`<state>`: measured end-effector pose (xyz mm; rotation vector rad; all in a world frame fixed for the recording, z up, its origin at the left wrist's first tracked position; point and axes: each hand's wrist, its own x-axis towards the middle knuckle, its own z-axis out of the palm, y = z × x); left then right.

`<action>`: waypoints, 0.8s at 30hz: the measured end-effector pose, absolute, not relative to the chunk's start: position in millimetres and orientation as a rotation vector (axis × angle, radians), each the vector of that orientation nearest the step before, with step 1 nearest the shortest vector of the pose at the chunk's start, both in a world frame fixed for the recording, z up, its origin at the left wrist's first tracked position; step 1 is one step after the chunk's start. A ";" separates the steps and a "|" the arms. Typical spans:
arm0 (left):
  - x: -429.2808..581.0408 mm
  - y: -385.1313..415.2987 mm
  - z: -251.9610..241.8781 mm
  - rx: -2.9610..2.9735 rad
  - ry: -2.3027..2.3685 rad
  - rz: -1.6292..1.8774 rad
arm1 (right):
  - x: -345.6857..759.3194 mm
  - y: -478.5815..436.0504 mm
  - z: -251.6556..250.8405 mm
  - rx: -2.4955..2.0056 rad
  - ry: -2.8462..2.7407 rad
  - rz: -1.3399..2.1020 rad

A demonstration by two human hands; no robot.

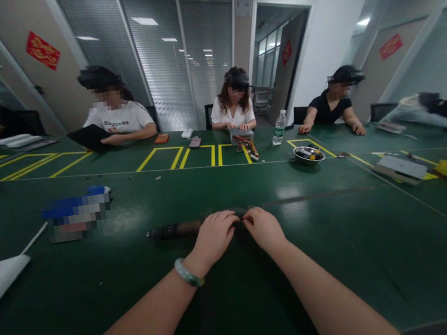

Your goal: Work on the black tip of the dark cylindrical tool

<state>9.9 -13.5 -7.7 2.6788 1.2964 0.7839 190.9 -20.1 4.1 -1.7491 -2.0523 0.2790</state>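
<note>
A long, dark inline electric screwdriver [182, 228] lies across the green table in front of me. Its narrow metal tip points left, and the body looks brownish behind a black collar. My left hand [217, 234], with a jade-coloured bangle [188, 273] at the wrist, is wrapped over the body from above. At the tool's right end, my right hand [263, 229] has thumb and fingers pinched together. Both hands nearly meet there, and the fingers cover that end of the tool, so any small part between them is hidden.
Left are a white object with a cord [2, 282] and a blurred blue-and-white item [77, 210]. Beyond stand a metal bowl of parts [309, 156], a water bottle [279, 128] and a box with coloured wires [243, 136]. Several people sit across the green table [345, 261].
</note>
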 end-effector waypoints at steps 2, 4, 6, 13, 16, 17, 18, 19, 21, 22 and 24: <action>9.7 -13.4 -8.5 2.668 1.300 0.790 | 192.9 -20.5 2.8 -1.763 -2.044 0.332; 9.7 -13.0 -9.2 2.660 1.307 0.790 | 195.0 -21.2 1.5 -1.783 -2.031 0.376; 10.0 -12.5 -9.4 2.657 1.313 0.784 | 196.6 -21.2 -0.3 -1.776 -2.018 0.400; 9.8 -11.1 -7.8 2.651 1.310 0.780 | 199.5 -17.5 -8.9 -1.727 -1.895 0.498; 9.1 -10.5 -8.7 2.651 1.301 0.787 | 199.5 -16.7 -12.3 -1.720 -1.876 0.503; 8.9 -10.2 -9.2 2.651 1.299 0.792 | 199.3 -16.4 -13.3 -1.724 -1.868 0.509; 8.7 -9.9 -9.7 2.651 1.297 0.796 | 199.0 -16.0 -14.2 -1.732 -1.859 0.518; 8.6 -9.6 -10.2 2.653 1.294 0.799 | 198.6 -15.5 -15.0 -1.744 -1.847 0.526; 8.2 -9.2 -11.0 2.660 1.288 0.801 | 197.9 -14.7 -16.2 -1.762 -1.821 0.539; 8.0 -9.1 -11.3 2.664 1.284 0.800 | 197.5 -14.4 -16.7 -1.766 -1.811 0.543; 7.7 -9.2 -11.6 2.670 1.282 0.806 | 197.1 -14.1 -17.1 -1.771 -1.800 0.544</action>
